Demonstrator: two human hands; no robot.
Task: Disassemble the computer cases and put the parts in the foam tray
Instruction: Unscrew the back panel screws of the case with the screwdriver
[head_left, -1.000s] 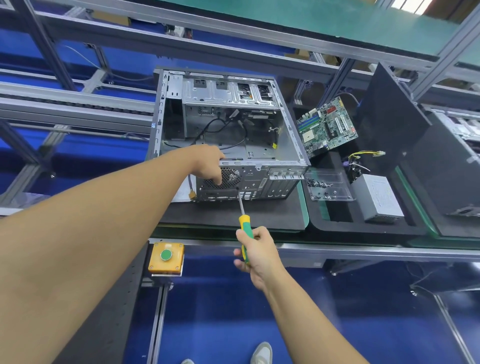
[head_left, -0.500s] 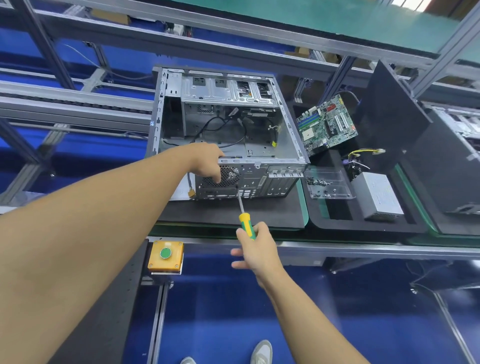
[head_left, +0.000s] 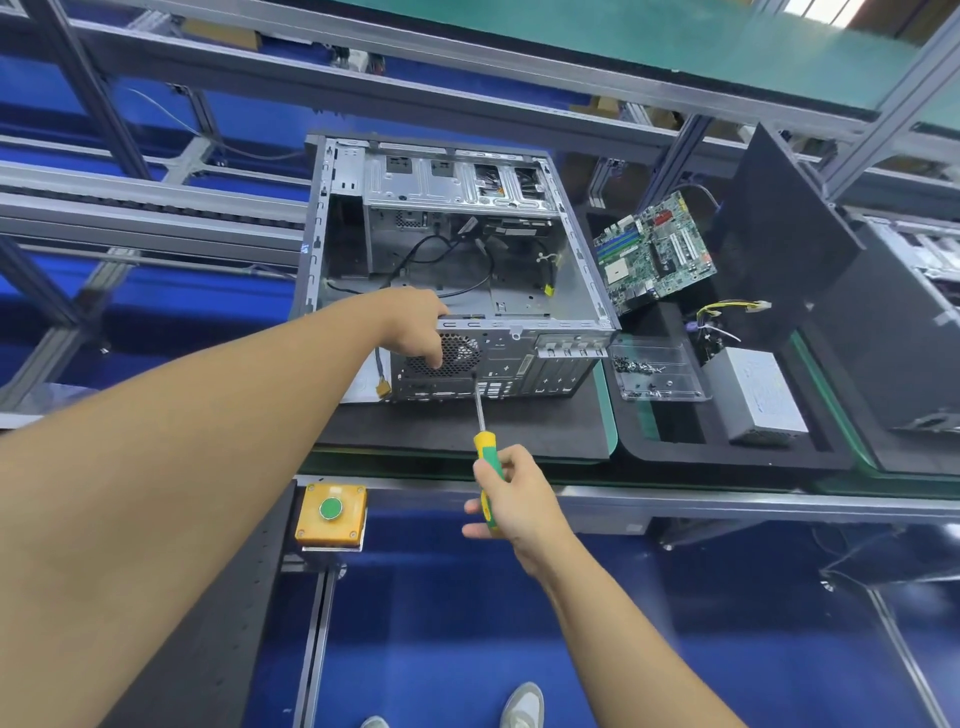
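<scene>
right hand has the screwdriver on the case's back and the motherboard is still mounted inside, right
No: the head view shows the motherboard out, propped in the foam tray beside the case. The right hand does hold the screwdriver there.

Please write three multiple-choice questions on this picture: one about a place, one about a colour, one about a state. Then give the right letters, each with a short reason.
1. Where is the motherboard relative to the computer case?
A) inside it
B) right of it, leaning in the foam tray
C) under it

2. What colour is the push button on the yellow box?
A) red
B) black
C) green

3. What is the right hand doing?
A) gripping the screwdriver
B) hanging empty
C) holding a cable

Answers:
1 B: the board stands tilted beside the case's right wall.
2 C: the round cap is green.
3 A: the fingers curl round the yellow-green handle, and the tip is at the case's rear panel.
</scene>
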